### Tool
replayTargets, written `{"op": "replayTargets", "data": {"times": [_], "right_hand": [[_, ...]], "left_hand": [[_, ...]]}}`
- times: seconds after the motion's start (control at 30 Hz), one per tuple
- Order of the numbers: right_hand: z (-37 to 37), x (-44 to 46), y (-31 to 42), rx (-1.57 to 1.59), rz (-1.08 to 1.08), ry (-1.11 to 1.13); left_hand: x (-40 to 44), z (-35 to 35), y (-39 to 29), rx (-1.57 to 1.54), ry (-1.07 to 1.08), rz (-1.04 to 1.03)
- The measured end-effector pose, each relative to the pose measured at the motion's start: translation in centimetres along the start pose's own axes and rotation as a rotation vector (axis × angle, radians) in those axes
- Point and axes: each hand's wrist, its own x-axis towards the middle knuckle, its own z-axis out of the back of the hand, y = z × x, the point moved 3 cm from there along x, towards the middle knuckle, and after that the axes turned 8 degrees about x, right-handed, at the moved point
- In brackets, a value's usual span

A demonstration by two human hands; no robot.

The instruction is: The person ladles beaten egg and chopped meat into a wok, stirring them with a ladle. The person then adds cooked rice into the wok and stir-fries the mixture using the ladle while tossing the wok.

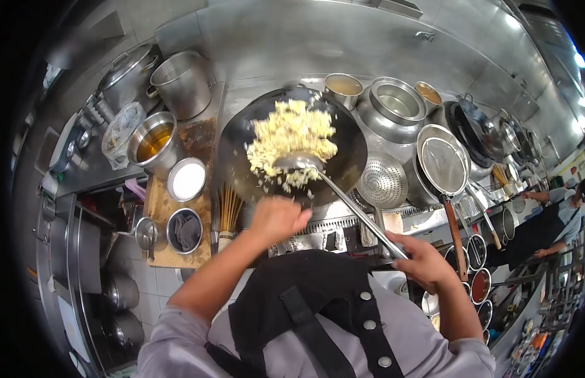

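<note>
A large black wok sits on the range in front of me, with yellow and white fried rice with egg heaped and blurred by motion inside it. My left hand is closed at the wok's near rim; it is smeared by motion and the grip itself is partly hidden. In my right hand is the end of a long metal handle. This belongs to a wok ladle, whose bowl rests against the near side of the rice.
Left of the wok stand a pot of amber liquid, a bowl of white contents and a bamboo brush. A perforated skimmer, a mesh strainer and metal pots crowd the right. Another person stands far right.
</note>
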Motion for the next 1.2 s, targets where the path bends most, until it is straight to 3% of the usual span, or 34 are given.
{"op": "replayTargets", "data": {"times": [0.1,0.17,0.23,0.27,0.3,0.4,0.43,0.47,0.53,0.57,0.63,0.7,0.77,0.83,0.87,0.97,1.03,1.1,1.2], "right_hand": [[-0.2,-0.1,0.5,0.111,-0.103,0.042],[-1.7,4.2,1.9,-0.244,-0.021,-0.09],[-2.5,11.5,-3.9,-0.501,0.551,-0.237],[-3.3,11.5,-3.1,-0.475,0.345,-0.187],[-3.1,9.5,-1.8,-0.472,0.344,-0.187],[-0.8,1.5,0.8,-0.117,0.029,-0.042],[0.0,-0.4,0.4,0.039,-0.083,0.01],[0.3,-0.6,0.6,0.035,-0.09,0.019],[0.7,-0.4,1.7,-0.345,0.026,-0.01],[-0.5,1.2,3.1,-0.438,-0.04,-0.079],[-1.4,7.1,-0.2,-0.599,0.339,-0.21],[-2.3,8.9,-0.7,-0.513,0.415,-0.241],[-2.1,7.0,-1.2,0.143,0.16,-0.187],[-1.9,6.3,-0.7,0.263,0.183,-0.249],[-2.4,6.9,-0.8,0.262,0.171,-0.238],[-3.7,12.9,-1.0,0.262,0.204,-0.321],[-6.9,18.3,-3.4,0.253,0.185,-0.366],[-9.9,16.2,1.3,0.638,0.05,0.006],[-9.5,15.9,3.1,0.51,0.163,-0.001]], "left_hand": [[3.9,-3.4,2.1,-0.106,-0.151,0.039],[3.2,-5.6,1.6,-0.041,-0.126,0.1],[-0.6,-5.3,-0.7,-0.019,-0.029,0.065],[-3.3,-4.7,-1.7,-0.075,0.022,0.037],[-4.9,-3.7,-2.3,-0.128,0.079,0.009],[-2.2,-0.4,-1.3,0.0,0.139,0.018],[-0.3,0.0,-0.3,-0.025,0.052,-0.006],[1.6,-0.4,0.5,-0.028,0.03,-0.016],[3.8,-3.1,1.7,-0.103,-0.102,0.041],[4.0,-4.3,1.9,-0.081,-0.191,0.076],[2.5,-5.5,1.1,0.017,-0.104,0.088],[-1.4,-3.7,-1.3,0.029,0.172,0.095],[-2.5,-2.2,-1.4,-0.037,0.183,0.03],[-1.0,-1.3,-0.6,0.023,0.125,0.061],[0.1,-3.0,1.0,-0.02,-0.068,0.012],[3.9,-4.6,3.6,-0.046,-0.321,0.099],[4.6,-6.6,4.8,-0.045,-0.318,0.112],[4.3,-6.6,5.1,-0.049,-0.295,0.116],[4.1,-6.6,5.5,-0.06,-0.281,0.116]]}}
